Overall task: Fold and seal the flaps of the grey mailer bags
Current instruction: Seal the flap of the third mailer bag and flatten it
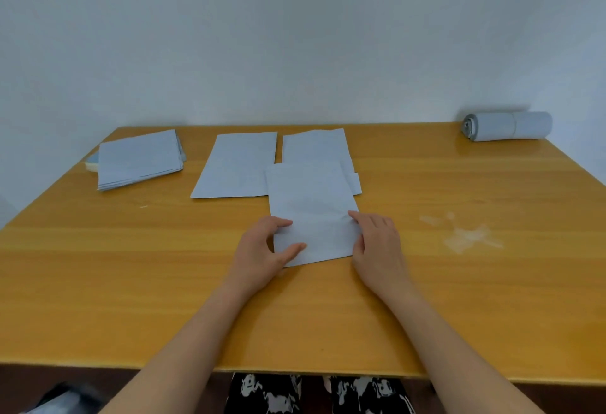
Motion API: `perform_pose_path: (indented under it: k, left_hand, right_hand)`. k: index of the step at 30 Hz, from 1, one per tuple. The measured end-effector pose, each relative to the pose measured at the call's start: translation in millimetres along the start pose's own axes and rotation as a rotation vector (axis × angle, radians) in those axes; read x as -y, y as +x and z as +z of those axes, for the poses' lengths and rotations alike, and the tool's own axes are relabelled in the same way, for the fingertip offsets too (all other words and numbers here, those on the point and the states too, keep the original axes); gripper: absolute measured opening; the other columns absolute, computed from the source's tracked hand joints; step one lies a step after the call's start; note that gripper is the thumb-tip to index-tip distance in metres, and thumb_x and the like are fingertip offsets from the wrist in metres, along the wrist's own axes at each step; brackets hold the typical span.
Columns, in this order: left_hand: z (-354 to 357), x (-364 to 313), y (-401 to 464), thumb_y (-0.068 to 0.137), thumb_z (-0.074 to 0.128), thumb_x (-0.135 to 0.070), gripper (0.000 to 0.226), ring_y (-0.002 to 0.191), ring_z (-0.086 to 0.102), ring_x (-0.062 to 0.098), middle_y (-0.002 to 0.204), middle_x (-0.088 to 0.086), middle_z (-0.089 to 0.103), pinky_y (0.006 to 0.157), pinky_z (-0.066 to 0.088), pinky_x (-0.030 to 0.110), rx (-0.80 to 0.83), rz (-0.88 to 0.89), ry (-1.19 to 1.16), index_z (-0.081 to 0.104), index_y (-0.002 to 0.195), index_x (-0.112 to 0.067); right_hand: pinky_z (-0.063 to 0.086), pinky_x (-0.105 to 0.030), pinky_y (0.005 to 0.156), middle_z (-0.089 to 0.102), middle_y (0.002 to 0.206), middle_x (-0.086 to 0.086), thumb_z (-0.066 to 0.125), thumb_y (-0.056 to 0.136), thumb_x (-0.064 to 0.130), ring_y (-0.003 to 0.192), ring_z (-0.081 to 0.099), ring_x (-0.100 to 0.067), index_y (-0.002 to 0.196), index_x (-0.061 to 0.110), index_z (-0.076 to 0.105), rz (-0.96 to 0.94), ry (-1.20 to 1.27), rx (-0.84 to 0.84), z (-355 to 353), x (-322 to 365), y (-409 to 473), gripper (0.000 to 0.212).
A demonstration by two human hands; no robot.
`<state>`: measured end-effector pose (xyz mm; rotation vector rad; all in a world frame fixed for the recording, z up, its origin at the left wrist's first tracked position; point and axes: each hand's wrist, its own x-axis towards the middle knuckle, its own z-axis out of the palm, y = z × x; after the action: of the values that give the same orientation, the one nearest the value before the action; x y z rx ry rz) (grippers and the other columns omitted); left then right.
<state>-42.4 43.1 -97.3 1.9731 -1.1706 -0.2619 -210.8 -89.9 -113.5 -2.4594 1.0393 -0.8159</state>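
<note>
A grey mailer bag (311,203) lies flat at the middle of the wooden table (131,266). The left hand (259,253) pinches the bag's near left edge, thumb on top. The right hand (377,243) grips the near right edge with bent fingers. The bag's far end overlaps one of two more flat bags (237,164) just beyond. A stack of bags (139,158) sits far left, and a roll of bags (508,125) in the far right corner.

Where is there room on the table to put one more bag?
Bare table lies at the near left, between the stack and the left hand. More lies on the right, past the right hand, between the roll and the smudge. The middle is crowded: two flat bags at the back, and the near bag held by both hands.
</note>
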Motion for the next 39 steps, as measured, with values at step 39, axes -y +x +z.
perform_pose_path:
  k: [39]
  left_hand:
    - [-5,6,-26,0.069,0.070,0.007,0.026,0.057,0.043,0.005,0.069,-0.005,0.052,0.055,0.034,0.012,-0.066,-0.021,-0.182,0.062,0.059,-0.015]
  right_hand:
    - [0.047,-0.028,0.076,0.060,0.090,0.007,0.069,0.082,0.016,0.091,0.049,-0.010,0.093,0.018,0.071,-0.342,0.187,0.052,29,59,-14,0.012]
